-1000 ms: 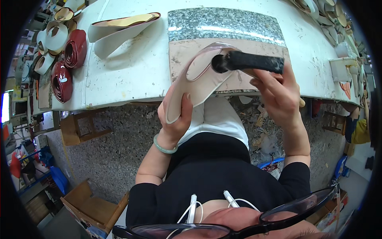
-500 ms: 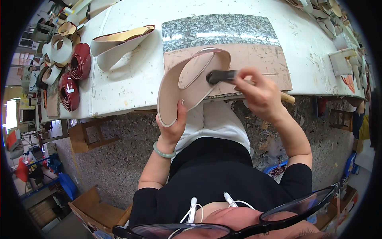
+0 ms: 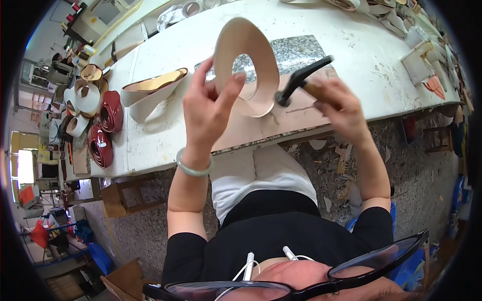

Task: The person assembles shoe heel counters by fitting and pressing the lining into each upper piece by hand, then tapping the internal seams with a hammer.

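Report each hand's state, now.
Left hand: closed, pinching the beige shoe upper between thumb and fingers.
Right hand: closed around the wooden handle of the black-headed hammer.

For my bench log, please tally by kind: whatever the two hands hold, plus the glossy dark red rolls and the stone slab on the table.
Hammer, in the right hand: 1
Beige looped piece, in the left hand: 1
Dark red rolls: 2
Stone slab: 1
Total: 5
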{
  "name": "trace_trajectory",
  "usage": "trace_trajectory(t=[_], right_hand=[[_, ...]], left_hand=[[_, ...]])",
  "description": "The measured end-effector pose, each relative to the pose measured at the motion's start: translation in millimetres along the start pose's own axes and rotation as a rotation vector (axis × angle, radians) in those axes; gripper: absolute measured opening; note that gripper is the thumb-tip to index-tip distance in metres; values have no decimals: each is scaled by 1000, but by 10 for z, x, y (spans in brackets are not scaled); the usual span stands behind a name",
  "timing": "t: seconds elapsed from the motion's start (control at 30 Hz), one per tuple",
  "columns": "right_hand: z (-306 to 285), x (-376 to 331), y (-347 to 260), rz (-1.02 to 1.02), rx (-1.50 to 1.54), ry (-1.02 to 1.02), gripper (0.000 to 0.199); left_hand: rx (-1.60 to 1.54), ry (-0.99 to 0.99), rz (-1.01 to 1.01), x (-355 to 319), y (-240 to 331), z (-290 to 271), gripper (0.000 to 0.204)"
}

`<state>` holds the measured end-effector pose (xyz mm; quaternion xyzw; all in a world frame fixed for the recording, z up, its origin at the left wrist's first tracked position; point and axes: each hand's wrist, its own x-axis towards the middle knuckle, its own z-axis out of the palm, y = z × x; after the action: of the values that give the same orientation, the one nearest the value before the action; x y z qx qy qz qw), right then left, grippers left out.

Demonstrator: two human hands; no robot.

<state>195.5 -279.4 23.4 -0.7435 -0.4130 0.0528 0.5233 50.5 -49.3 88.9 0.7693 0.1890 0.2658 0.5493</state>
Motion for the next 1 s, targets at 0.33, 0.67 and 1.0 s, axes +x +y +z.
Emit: trace_trajectory(t=[0.33, 0.67, 1.0], right_hand=[[-1500, 188, 1972, 118, -564, 381, 44], [-1267, 302, 1946, 160, -965, 300, 35], [-1395, 280, 2307, 220, -1073, 204, 41]], left_hand=[[411, -478, 355, 749, -645, 646, 65], [495, -308, 664, 557, -1075, 794, 24], [1002, 454, 543, -475, -779, -1500, 20]])
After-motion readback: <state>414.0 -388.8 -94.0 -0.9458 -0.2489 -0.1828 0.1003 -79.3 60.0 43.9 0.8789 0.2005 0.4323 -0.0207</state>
